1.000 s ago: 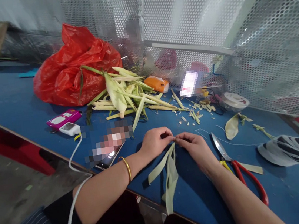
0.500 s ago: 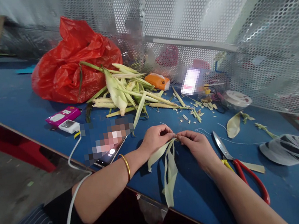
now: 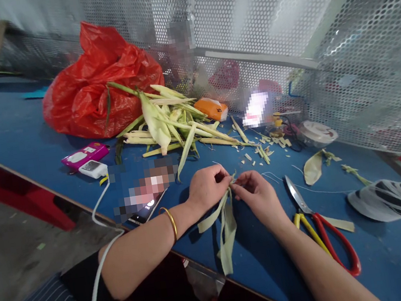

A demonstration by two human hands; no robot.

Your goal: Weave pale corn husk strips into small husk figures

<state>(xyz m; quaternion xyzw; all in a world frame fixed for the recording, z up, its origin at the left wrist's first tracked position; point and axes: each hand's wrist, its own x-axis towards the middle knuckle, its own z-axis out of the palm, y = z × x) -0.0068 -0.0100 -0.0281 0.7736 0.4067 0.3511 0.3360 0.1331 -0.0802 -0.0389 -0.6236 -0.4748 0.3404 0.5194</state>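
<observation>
My left hand (image 3: 209, 187) pinches the gathered top of a small bunch of pale green corn husk strips (image 3: 228, 239). Close beside it, my right hand (image 3: 255, 190) has thumb and forefinger closed at the same gathered end. The strips hang down from the fingers toward the table's near edge. Thin white thread (image 3: 276, 178) lies on the table to the right of my hands; whether it runs into my fingers is too fine to tell. Scissors (image 3: 319, 223) with one red and one yellow handle lie partly open beside my right forearm.
A heap of corn husks (image 3: 166, 125) lies before a red plastic bag (image 3: 100, 85). Left of my hands are a phone (image 3: 149, 208) and a white cable (image 3: 98, 206). Thread-wrapped spool (image 3: 389, 200), loose husk (image 3: 313, 169) and white roll (image 3: 317, 133) lie right. Perforated metal panels (image 3: 248, 17) border the back.
My right hand has shifted slightly left and its fingers have turned at the gathered end. The husk strips swing a little left. More of the scissors' yellow handle shows.
</observation>
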